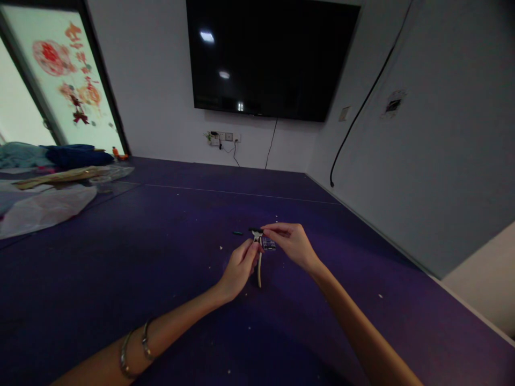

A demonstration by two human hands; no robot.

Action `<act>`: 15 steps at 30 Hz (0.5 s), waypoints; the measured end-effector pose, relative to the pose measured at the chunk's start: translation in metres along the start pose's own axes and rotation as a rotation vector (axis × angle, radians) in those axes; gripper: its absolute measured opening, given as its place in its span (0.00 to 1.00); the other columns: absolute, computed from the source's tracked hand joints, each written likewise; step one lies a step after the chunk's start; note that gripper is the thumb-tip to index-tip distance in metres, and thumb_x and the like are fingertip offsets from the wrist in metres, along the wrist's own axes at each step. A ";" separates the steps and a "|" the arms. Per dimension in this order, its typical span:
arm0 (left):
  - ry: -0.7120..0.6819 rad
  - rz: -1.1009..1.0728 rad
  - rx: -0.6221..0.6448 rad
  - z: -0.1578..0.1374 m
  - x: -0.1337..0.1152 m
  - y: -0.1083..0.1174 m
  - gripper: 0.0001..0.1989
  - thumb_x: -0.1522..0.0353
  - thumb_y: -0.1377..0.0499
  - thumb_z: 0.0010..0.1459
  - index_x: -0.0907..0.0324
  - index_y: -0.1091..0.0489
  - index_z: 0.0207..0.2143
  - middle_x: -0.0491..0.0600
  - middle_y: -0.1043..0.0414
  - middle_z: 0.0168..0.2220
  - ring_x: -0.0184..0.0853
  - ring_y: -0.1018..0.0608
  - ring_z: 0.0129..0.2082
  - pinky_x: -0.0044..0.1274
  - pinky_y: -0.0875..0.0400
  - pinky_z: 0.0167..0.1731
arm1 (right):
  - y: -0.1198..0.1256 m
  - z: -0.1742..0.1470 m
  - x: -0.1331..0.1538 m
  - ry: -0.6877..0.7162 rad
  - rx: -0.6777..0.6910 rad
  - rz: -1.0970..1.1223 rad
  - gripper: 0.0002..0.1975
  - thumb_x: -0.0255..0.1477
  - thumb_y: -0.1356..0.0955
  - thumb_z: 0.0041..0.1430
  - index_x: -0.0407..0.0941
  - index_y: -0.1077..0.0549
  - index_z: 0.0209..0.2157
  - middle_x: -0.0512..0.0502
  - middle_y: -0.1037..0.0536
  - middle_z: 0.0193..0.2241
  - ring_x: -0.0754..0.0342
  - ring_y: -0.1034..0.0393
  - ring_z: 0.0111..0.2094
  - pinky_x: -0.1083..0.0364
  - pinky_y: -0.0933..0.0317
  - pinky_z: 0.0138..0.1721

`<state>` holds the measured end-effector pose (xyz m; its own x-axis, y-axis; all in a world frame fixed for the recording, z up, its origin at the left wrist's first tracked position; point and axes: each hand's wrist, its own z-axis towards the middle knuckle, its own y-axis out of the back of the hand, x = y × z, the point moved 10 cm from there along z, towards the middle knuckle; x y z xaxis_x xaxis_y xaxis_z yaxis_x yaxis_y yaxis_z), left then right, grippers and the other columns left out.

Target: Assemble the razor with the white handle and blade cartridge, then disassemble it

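Note:
Pliers with a silver head (256,235) and pale handles are gripped in my left hand (240,267), its fingers wrapped around them. One handle slants down past the fingers. At the head of the pliers, my right hand (293,242) pinches the end of a short black strip (255,230). Whether the jaws are closed on the strip is too small to tell. Just behind the hands lies a small clear packet (269,244) with a printed or patterned face. To the left, a small dark stick-like piece (237,233) rests on the purple surface.
The purple floor-like surface (169,279) carries scattered white specks. Plastic sheeting (50,212) and folded cloths (78,155) lie at the left. A large television (273,59) hangs on the far wall above sockets (225,136). A black cable (356,115) hangs along the right wall.

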<state>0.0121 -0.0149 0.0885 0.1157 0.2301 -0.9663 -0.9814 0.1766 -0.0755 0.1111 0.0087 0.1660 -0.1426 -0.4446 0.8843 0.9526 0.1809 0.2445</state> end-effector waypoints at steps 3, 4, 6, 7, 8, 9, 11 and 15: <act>-0.003 0.003 -0.002 0.000 0.000 0.000 0.17 0.56 0.52 0.58 0.60 0.38 0.30 0.39 0.49 0.19 0.23 0.46 0.16 0.17 0.52 0.15 | 0.000 0.000 0.001 0.011 -0.006 -0.012 0.08 0.31 0.31 0.47 0.46 0.21 0.30 0.47 0.21 0.28 0.53 0.28 0.30 0.54 0.36 0.32; -0.005 0.001 -0.001 0.000 0.000 0.000 0.16 0.56 0.52 0.58 0.60 0.38 0.31 0.39 0.49 0.19 0.23 0.46 0.16 0.17 0.52 0.15 | 0.000 0.000 0.001 0.014 -0.008 -0.015 0.08 0.31 0.31 0.47 0.46 0.21 0.30 0.47 0.21 0.28 0.53 0.28 0.30 0.54 0.36 0.32; -0.010 -0.007 0.003 0.001 0.000 0.000 0.16 0.56 0.52 0.58 0.60 0.38 0.31 0.38 0.49 0.19 0.23 0.46 0.16 0.17 0.52 0.15 | 0.000 0.000 0.001 0.015 -0.012 -0.020 0.07 0.31 0.31 0.47 0.46 0.21 0.29 0.47 0.21 0.28 0.52 0.28 0.30 0.54 0.36 0.32; -0.012 -0.009 0.006 0.001 0.000 0.000 0.16 0.56 0.52 0.58 0.61 0.38 0.31 0.38 0.50 0.19 0.23 0.46 0.16 0.17 0.52 0.15 | 0.000 0.000 0.001 0.014 -0.013 -0.021 0.07 0.31 0.31 0.47 0.46 0.21 0.29 0.47 0.21 0.28 0.52 0.28 0.30 0.53 0.36 0.32; -0.014 -0.010 0.009 0.001 0.000 0.000 0.16 0.56 0.52 0.58 0.61 0.38 0.31 0.38 0.50 0.19 0.23 0.46 0.16 0.17 0.52 0.15 | 0.000 0.000 0.001 0.012 -0.012 -0.022 0.07 0.31 0.31 0.47 0.46 0.21 0.29 0.47 0.21 0.28 0.52 0.28 0.30 0.53 0.36 0.33; -0.017 -0.009 0.009 0.001 0.000 0.000 0.16 0.56 0.52 0.58 0.61 0.38 0.31 0.39 0.50 0.19 0.23 0.46 0.16 0.17 0.52 0.15 | 0.000 0.000 0.001 0.011 -0.011 -0.022 0.07 0.31 0.31 0.47 0.46 0.21 0.29 0.47 0.21 0.28 0.52 0.28 0.30 0.53 0.36 0.33; -0.013 -0.004 0.004 0.001 0.001 0.000 0.17 0.56 0.52 0.58 0.61 0.38 0.30 0.39 0.50 0.19 0.23 0.46 0.16 0.17 0.52 0.15 | 0.000 0.000 0.001 0.014 -0.006 -0.021 0.07 0.30 0.31 0.47 0.46 0.21 0.29 0.47 0.21 0.28 0.52 0.28 0.30 0.53 0.36 0.34; -0.002 0.022 -0.019 0.001 0.004 0.003 0.18 0.54 0.51 0.57 0.61 0.38 0.31 0.39 0.50 0.18 0.23 0.46 0.16 0.17 0.53 0.14 | -0.001 0.000 0.000 0.023 -0.001 -0.013 0.07 0.31 0.32 0.48 0.46 0.21 0.30 0.47 0.21 0.28 0.52 0.28 0.31 0.53 0.36 0.35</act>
<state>0.0102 -0.0122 0.0851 0.0946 0.2355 -0.9673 -0.9864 0.1533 -0.0591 0.1101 0.0085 0.1659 -0.1490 -0.4666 0.8718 0.9509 0.1741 0.2557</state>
